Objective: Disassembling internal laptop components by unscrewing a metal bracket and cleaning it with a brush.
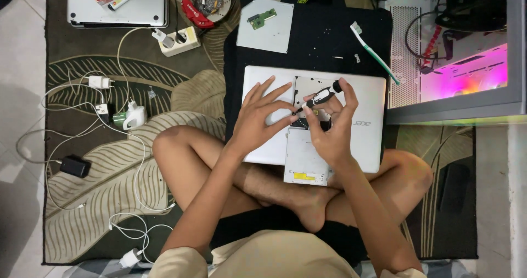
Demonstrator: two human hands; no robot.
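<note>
Both hands meet over a silver laptop [368, 140] lying on the person's crossed legs. Left hand [258, 116] lies flat with fingers spread on the laptop's shell, steadying it. Right hand [329, 127] is closed around a black-and-white screwdriver [321, 96], its tip pointing down-left toward the opened drive bay between the hands. Just below the right hand, a silver optical drive [302, 162] sticks out from the laptop. Beyond the right hand a green toothbrush [376, 53] lies on a black cloth [307, 36].

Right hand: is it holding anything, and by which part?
The right hand holds a small black screwdriver, pinched around its handle between thumb and fingertips, tip pointing toward the left hand.
</note>
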